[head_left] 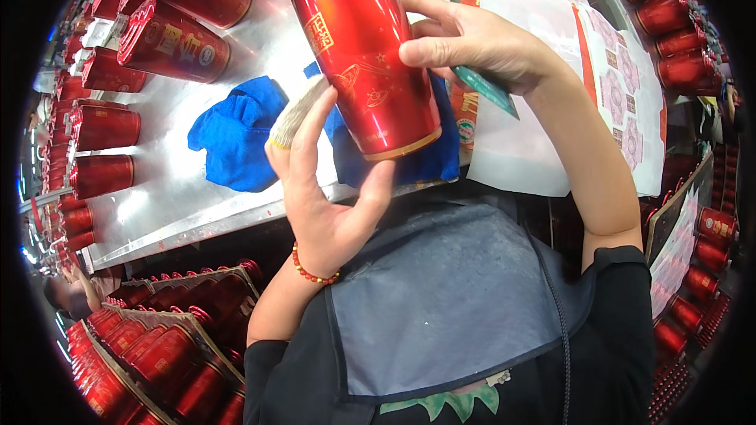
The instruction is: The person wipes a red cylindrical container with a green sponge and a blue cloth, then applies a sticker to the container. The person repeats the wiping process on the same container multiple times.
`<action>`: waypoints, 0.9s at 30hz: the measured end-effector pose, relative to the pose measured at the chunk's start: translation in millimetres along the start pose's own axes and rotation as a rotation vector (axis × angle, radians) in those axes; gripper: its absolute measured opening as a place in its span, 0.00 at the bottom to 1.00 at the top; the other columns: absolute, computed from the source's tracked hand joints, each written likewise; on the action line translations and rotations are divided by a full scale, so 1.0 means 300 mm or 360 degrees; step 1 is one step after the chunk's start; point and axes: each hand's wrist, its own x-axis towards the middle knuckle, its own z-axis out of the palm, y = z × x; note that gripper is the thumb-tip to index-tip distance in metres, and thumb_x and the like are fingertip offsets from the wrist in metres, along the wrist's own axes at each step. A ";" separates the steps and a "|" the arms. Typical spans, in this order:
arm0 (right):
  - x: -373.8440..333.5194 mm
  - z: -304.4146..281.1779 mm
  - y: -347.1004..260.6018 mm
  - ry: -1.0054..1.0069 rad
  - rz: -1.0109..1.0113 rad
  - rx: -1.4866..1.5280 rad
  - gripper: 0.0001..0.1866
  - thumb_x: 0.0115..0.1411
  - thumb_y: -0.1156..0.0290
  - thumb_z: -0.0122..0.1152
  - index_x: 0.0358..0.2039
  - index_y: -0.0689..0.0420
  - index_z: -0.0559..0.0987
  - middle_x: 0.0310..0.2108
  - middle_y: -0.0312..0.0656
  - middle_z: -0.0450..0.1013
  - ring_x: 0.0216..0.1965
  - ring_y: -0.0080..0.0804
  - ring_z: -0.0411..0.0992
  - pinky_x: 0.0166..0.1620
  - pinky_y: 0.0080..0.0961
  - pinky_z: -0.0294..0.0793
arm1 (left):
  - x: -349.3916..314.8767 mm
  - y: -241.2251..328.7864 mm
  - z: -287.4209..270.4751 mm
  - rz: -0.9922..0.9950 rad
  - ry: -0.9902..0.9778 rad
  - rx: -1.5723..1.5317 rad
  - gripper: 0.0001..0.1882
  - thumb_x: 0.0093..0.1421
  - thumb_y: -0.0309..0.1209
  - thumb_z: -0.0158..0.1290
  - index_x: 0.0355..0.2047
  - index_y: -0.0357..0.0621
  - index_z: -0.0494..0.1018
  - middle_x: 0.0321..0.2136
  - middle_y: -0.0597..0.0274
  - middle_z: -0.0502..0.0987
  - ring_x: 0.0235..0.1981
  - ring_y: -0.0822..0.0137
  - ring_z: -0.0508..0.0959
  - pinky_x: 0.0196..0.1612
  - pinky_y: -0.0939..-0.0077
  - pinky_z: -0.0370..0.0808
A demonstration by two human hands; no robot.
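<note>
A glossy red bottle (370, 55) with gold print and a gold base rim is tilted in front of me above the table. My right hand (480, 43) grips its right side, thumb in front. Under that hand's fingers a flat green scraper (486, 90) is tucked. My left hand (327, 197) is beside the bottle's lower left, fingers stretched out and thumb apart below the base. Its index fingertip seems to meet the bottle's edge. A whitish knitted finger cover (299, 114) with a yellow edge is on that hand. Blue cloth (437, 138) lies beneath the bottle.
Another crumpled blue cloth (240, 134) lies on the metal table (169, 205). Several red bottles (177, 39) stand along its left side. Printed decal sheets and white paper (520, 126) cover the right. Racks of red bottles (157, 362) flank me at lower left and far right.
</note>
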 end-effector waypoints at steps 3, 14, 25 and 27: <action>-0.013 0.036 0.008 0.0009 -0.0033 0.0023 0.53 0.50 0.50 0.78 0.70 0.60 0.61 0.55 0.52 0.73 0.56 0.34 0.73 0.51 0.24 0.76 | 0.021 0.004 0.034 -0.0004 -0.0008 -0.0032 0.44 0.54 0.28 0.65 0.69 0.35 0.57 0.65 0.46 0.64 0.66 0.52 0.62 0.68 0.61 0.55; -0.010 0.042 0.021 0.0060 -0.0056 -0.0007 0.51 0.49 0.50 0.79 0.67 0.59 0.64 0.56 0.53 0.73 0.58 0.42 0.73 0.60 0.33 0.73 | 0.022 -0.004 0.063 -0.0066 0.0009 -0.0264 0.45 0.56 0.28 0.64 0.70 0.33 0.53 0.66 0.44 0.59 0.66 0.53 0.62 0.68 0.61 0.60; -0.012 0.063 0.009 0.0097 -0.0086 -0.0054 0.53 0.48 0.48 0.79 0.67 0.60 0.64 0.56 0.55 0.73 0.57 0.43 0.74 0.60 0.34 0.74 | 0.023 0.002 0.096 -0.0049 0.0102 -0.0201 0.49 0.54 0.28 0.67 0.70 0.32 0.51 0.66 0.44 0.57 0.67 0.52 0.60 0.68 0.61 0.60; -0.013 0.062 0.011 0.0108 -0.0089 -0.0062 0.53 0.48 0.47 0.79 0.67 0.60 0.64 0.56 0.55 0.73 0.57 0.43 0.74 0.60 0.34 0.74 | 0.010 0.002 0.084 -0.0001 0.0105 -0.0192 0.46 0.53 0.27 0.67 0.68 0.32 0.56 0.65 0.44 0.61 0.66 0.52 0.62 0.67 0.62 0.61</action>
